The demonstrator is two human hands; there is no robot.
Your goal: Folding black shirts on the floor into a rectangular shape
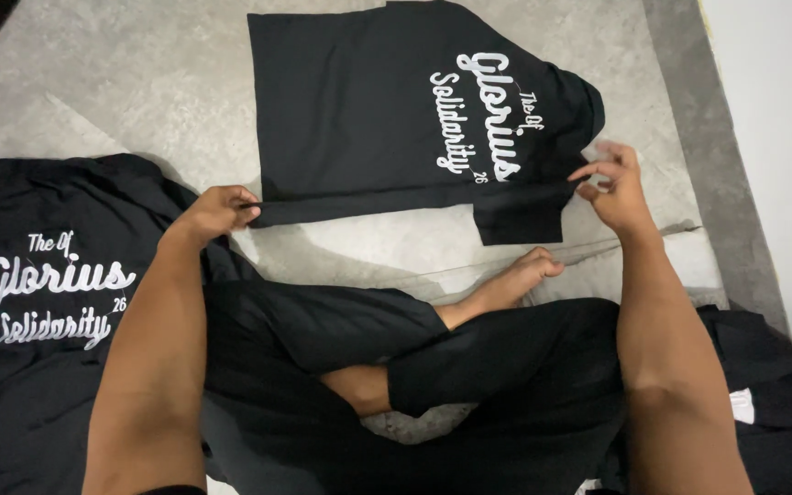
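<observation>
A grey mottled floor covering [139, 92] fills the scene. At far centre lies a black cotton T-shirt with white script lettering [368, 110], spread flat and partly folded. A second black lettered shirt [29, 348] is heaped near left, and more dark clothing [772, 394] sits near right. The left hand [217, 211] pinches the flat shirt's near-left edge between thumb and fingers; the right hand [611, 188] pinches its near-right corner, by the sleeve. The fabric looks light, soft and limp, so it is probably best held at edges or corners.
</observation>
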